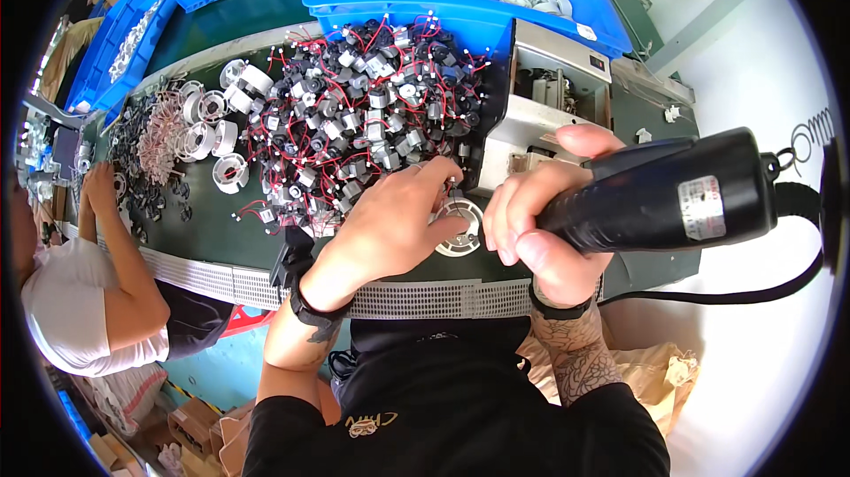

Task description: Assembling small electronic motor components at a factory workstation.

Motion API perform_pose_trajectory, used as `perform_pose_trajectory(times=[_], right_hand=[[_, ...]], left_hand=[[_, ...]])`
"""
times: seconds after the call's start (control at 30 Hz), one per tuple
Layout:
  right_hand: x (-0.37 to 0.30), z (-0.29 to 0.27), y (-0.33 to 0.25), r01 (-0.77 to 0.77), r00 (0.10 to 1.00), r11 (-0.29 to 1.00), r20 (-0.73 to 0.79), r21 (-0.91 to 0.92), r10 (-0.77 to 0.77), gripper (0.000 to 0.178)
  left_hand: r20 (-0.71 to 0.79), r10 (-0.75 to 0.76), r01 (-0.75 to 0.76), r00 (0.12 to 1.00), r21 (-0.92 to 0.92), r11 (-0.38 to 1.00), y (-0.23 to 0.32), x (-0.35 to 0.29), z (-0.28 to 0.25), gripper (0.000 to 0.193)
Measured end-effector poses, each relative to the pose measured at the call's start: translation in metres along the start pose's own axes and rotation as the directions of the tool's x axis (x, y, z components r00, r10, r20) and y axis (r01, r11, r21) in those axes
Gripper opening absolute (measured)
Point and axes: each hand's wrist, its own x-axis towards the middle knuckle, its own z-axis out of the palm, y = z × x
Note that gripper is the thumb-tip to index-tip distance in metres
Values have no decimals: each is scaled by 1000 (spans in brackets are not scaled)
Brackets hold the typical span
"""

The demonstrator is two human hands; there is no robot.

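Observation:
My right hand point(553, 216) is wrapped round a black electric screwdriver point(664, 198), which is tilted with its rear end to the right and hung by a ring. Its tip is hidden behind my fingers. My left hand point(390, 220) grips a white round plastic housing point(459, 245) on the green worktop, thumb over its inside and fingers at its far rim. What lies under those fingers is partly hidden. Just beyond my left hand is a big pile of small motors point(372, 105) with black parts and red wires.
Behind my right hand stands a metal screw feeder box point(540, 114). A blue bin point(478, 12) of white rings is at the back. More white housings point(230, 173) lie left of the motors. A co-worker point(80, 300) sits at the left. A perforated strip point(416, 300) edges the worktop.

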Motion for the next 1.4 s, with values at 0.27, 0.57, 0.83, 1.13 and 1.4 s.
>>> perform_pose_trajectory(times=[0.27,0.57,0.83,1.13,1.4], right_hand=[[0,4,14,37,998,999,58,-5,-36,68],[-3,7,17,37,995,999,87,14,-38,63],[-9,1,9,27,998,999,60,38,-29,73],[-11,-33,-9,237,915,909,-393,342,-91,75],[-18,-29,8,80,937,948,-348,308,34,73]], left_hand=[[4,-6,7,1000,-105,994,-6,0,6,31],[-222,-118,53,968,-277,959,-16,-14,30,37],[-424,153,-217,893,-107,970,-17,-19,43,25],[-728,51,-45,684,28,999,-39,-34,-58,8],[-803,-31,506,595,344,791,-175,-14,-207,24]])
